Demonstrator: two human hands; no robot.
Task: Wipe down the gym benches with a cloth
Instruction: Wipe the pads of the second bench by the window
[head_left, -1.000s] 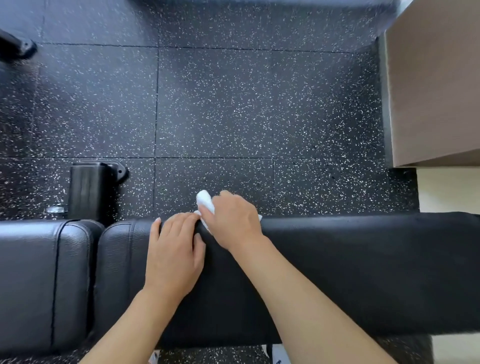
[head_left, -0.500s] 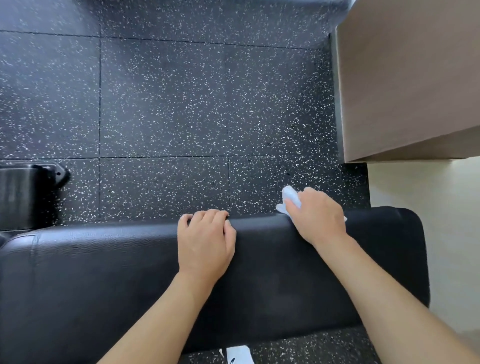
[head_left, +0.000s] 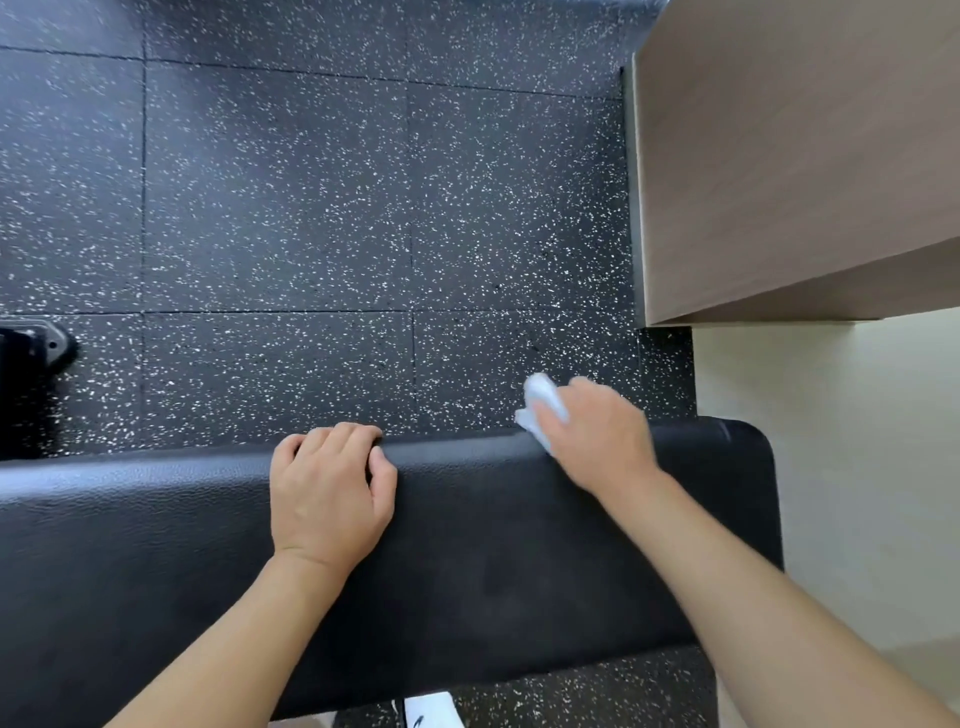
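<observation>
1. The cloth (head_left: 543, 410), pale and bunched, is held in the right hand (head_left: 597, 436) at the far edge of the bench pad (head_left: 493, 545), near its rounded right end.
2. The right hand's fingers are curled round the cloth; the wad is pressed against the pad's far rim, judged to be so that the edge seam is wiped.
3. The left hand (head_left: 330, 493) is rested on the pad, its fingers hooked over the far edge and gripping it, presumably to brace the body while leaning across.
4. The right hand is motion-blurred; a stroke along the edge is inferred.
5. The bench is stood on speckled rubber flooring (head_left: 311, 208); a wooden cabinet (head_left: 779, 156) is close by its right end.
6. Remaining work is judged to be the end corner.
</observation>
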